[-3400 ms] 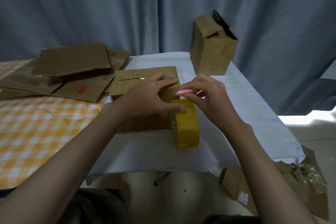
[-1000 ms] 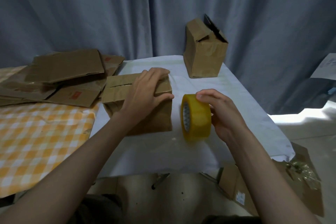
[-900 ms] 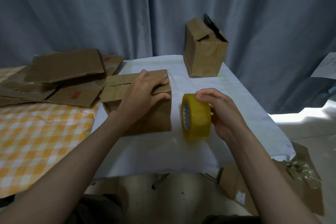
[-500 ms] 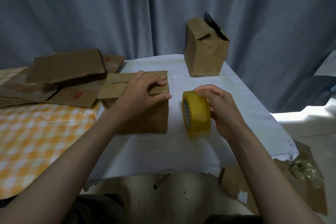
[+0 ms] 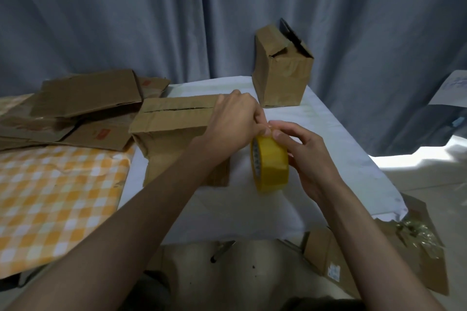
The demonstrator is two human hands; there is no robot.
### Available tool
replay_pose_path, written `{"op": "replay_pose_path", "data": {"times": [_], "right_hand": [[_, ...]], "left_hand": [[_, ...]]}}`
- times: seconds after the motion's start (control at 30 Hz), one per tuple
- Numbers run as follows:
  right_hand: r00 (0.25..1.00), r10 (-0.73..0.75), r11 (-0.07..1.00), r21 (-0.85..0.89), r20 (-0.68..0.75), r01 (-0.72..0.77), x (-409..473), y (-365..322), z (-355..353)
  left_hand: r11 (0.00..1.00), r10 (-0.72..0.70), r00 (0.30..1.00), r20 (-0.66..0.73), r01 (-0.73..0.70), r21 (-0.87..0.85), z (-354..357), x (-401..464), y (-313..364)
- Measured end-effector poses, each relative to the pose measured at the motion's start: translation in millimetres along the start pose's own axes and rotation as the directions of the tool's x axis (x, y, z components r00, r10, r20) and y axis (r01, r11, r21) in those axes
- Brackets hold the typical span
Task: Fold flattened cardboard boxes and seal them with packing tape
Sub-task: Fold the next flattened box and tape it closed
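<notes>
A folded brown cardboard box [image 5: 174,121] stands on the white table [image 5: 323,134], its top flaps closed with a slit between them. A yellow roll of packing tape [image 5: 271,163] stands on edge just right of the box. My right hand [image 5: 307,151] curls round the roll from the right, fingertips on its top. My left hand [image 5: 235,124] has come off the box and pinches at the top of the roll, its fingertips meeting those of the right hand. The tape's loose end is hidden under the fingers.
Several flattened boxes [image 5: 83,98] lie piled at the left, partly on an orange checked cloth [image 5: 55,197]. A second folded box [image 5: 283,68] stands at the table's far edge by the grey curtain. Cardboard scraps [image 5: 379,260] lie on the floor at the right.
My left hand has left the top of the box and moved right to the top of the tape roll. My right hand has stayed on the roll, fingers shifted to its top.
</notes>
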State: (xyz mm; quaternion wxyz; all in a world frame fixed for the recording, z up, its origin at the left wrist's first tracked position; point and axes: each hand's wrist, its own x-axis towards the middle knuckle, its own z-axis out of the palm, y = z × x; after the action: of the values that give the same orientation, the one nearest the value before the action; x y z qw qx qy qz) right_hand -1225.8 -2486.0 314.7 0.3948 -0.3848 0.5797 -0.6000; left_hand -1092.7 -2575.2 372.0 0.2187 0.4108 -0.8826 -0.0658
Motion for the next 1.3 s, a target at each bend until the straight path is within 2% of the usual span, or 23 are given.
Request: {"op": "replay_pose_path", "data": {"times": [0.17, 0.27, 0.43, 0.6, 0.67, 0.77, 0.9, 0.97, 1.03, 1.13, 1.3], "right_hand": [[0.98, 0.146, 0.984, -0.12, 0.133, -0.131, -7, -1, -2], [0.986, 0.096, 0.993, -0.08, 0.133, -0.086, -13, 0, 0], [0.999, -0.028, 0.999, -0.02, 0.044, 0.028, -11, 4, 3], [0.992, -0.082, 0.992, -0.084, 0.098, 0.09, -15, 2, 6], [0.987, -0.109, 0.987, -0.105, 0.118, 0.121, -17, -3, 3], [0.978, -0.149, 0.96, -0.216, 0.145, 0.178, -17, -6, 1], [0.945, -0.262, 0.861, -0.395, 0.197, 0.321, -10, -4, -2], [0.915, -0.317, 0.765, -0.503, 0.25, 0.402, -6, 2, -3], [0.906, -0.298, 0.702, -0.574, 0.302, 0.422, -5, 10, -3], [0.884, -0.284, 0.614, -0.637, 0.373, 0.466, -4, 20, 0], [0.838, -0.244, 0.501, -0.677, 0.487, 0.539, 1, 32, 6]], "left_hand": [[0.993, 0.027, 0.999, -0.039, -0.022, 0.118, 3, -7, 5], [0.992, 0.055, 0.996, -0.066, -0.047, 0.114, -1, -12, 9], [0.996, 0.065, 0.973, -0.221, -0.078, -0.047, -10, -19, 15], [0.998, -0.016, 0.991, -0.133, 0.024, 0.058, -10, -7, 3], [0.994, -0.012, 0.996, -0.086, 0.021, 0.105, -9, -8, 2], [0.969, 0.034, 0.996, -0.085, -0.012, 0.247, -11, -13, 2], [0.905, 0.109, 0.99, -0.094, -0.06, 0.421, -15, -22, -3], [0.93, 0.09, 0.987, -0.136, -0.035, 0.365, -19, -25, -15], [0.967, 0.038, 0.986, -0.165, 0.005, 0.254, -22, -26, -31], [0.994, -0.037, 0.996, -0.082, 0.045, 0.101, -19, -31, -50], [0.997, -0.058, 0.998, 0.011, 0.057, 0.051, -10, -44, -64]]}}
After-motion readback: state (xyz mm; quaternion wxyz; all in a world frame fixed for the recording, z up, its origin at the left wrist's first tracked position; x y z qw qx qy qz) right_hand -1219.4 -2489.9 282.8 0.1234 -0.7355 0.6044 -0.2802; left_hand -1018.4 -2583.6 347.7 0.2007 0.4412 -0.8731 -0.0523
